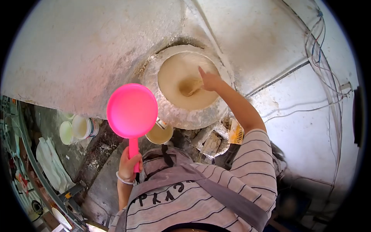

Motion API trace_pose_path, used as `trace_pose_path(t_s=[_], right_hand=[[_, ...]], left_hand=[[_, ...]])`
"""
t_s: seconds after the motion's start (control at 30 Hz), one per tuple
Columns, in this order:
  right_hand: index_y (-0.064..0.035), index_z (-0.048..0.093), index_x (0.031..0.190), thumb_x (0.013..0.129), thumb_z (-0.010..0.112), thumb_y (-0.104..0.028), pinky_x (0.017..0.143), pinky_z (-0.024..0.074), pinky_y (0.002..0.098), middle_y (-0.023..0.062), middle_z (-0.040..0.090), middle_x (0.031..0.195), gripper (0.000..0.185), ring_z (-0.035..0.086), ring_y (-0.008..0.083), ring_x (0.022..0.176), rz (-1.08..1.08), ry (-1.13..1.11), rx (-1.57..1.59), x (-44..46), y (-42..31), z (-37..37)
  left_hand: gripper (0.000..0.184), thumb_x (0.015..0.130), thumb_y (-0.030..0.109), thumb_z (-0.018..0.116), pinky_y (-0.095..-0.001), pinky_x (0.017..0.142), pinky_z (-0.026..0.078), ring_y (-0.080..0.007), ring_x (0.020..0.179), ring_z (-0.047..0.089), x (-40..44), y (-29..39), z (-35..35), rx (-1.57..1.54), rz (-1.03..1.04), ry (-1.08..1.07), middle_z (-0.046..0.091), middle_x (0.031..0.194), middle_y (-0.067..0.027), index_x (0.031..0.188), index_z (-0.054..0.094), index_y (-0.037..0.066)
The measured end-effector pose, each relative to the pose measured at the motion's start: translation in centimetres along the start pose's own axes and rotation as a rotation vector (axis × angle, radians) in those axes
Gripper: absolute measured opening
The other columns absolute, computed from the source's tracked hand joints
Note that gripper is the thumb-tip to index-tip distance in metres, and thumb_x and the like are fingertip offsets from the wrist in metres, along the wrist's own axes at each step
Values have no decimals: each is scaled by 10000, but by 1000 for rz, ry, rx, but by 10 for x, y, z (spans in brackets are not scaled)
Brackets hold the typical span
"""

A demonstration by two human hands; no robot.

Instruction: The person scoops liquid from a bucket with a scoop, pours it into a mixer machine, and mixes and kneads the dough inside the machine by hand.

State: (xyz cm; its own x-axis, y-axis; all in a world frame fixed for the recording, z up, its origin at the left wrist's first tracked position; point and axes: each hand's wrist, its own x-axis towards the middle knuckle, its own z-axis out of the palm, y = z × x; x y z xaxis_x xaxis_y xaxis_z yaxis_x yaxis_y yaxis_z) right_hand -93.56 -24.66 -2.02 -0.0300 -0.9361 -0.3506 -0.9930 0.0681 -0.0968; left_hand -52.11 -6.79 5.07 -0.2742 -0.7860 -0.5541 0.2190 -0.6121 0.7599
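My left hand (130, 165) grips the handle of a bright pink plastic dipper (132, 110), raised upright beside the vat with its round bowl uppermost. My right hand (211, 81) is stretched over a round, crusted vat (174, 116), its index finger extended and nothing visible in it. The other fingers are partly hidden from me. Inside the vat is a beige, creamy slurry (174, 69) with a swirled hollow near the middle, just left of my right hand. Below the vat, partly behind the dipper, sits a bucket (160, 135) with a pale inside.
White buckets (80, 127) stand on the floor at left, near a crumpled white sack (52, 162). A rough block (211, 145) and a yellow-orange packet (236, 131) lie below the vat's right side. Cables (322, 58) run along the right wall. A pale slab surrounds the vat.
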Motion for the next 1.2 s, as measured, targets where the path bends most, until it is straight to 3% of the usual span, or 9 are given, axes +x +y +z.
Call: trace_pose_path(t_s=[0.17,0.33,0.47,0.53,0.73,0.83,0.93,1.03,1.2], right_hand=[[-116,394,1239,701,636,-371,874,400,367,216,523,1092,642,494,293,1035,124,-415,64,36,20,69],[-81,521,1134,704,623,-400,869,398,338,115,548,1104,545,513,207,1007,466,-600,728,40,15,144],[-40,552,1071,780,555,-337,790,437,306,62,581,1026,416,552,163,895,60,-480,1460,21,19,82],[-50,595,965,835,489,-303,720,456,285,43,608,911,304,564,141,815,33,-112,1344,0,-7,15],[-58,633,774,791,536,-299,823,419,375,96,620,852,261,559,231,902,-476,204,108,-13,-12,-47],[-72,638,776,762,553,-301,900,360,412,116,598,988,245,504,267,1017,-397,607,-46,-47,-31,-75],[-66,632,875,767,563,-286,927,321,425,152,540,1091,254,473,277,1056,-607,647,50,-38,-17,-66],[-80,637,910,754,563,-373,948,327,401,150,474,1200,340,437,303,1118,-409,776,25,-22,-4,-70],[-64,605,988,712,611,-411,896,366,393,184,507,1148,443,484,343,1036,-218,-80,72,33,18,23]], left_hand=[[261,753,36,531,-239,343,371,-132,402,466,-7,-4,-4,-9,-5,37,486,635,-64,975,400,-4],[243,750,33,531,-240,351,379,-136,402,466,-13,-6,-11,-9,-7,62,487,639,-65,952,399,2],[232,751,33,532,-245,362,387,-141,410,471,-14,-5,-14,3,-6,85,489,635,-66,941,401,8],[236,752,35,533,-246,367,390,-143,414,474,-11,-4,-17,0,-9,59,490,633,-66,947,403,9],[245,758,50,542,-239,360,374,-140,416,477,-5,-1,-9,-7,2,48,494,633,-60,959,408,10],[233,759,51,542,-237,357,368,-138,416,477,-5,1,-7,11,24,18,494,630,-59,947,409,12],[225,758,49,541,-237,356,368,-138,414,475,-5,1,-6,17,23,-11,491,626,-59,935,406,15],[221,758,44,537,-238,353,366,-138,409,473,-7,3,-1,29,1,0,487,619,-59,928,399,14],[263,758,34,526,-239,360,367,-138,406,465,-6,-3,-3,50,-29,25,493,649,-72,988,403,4]])
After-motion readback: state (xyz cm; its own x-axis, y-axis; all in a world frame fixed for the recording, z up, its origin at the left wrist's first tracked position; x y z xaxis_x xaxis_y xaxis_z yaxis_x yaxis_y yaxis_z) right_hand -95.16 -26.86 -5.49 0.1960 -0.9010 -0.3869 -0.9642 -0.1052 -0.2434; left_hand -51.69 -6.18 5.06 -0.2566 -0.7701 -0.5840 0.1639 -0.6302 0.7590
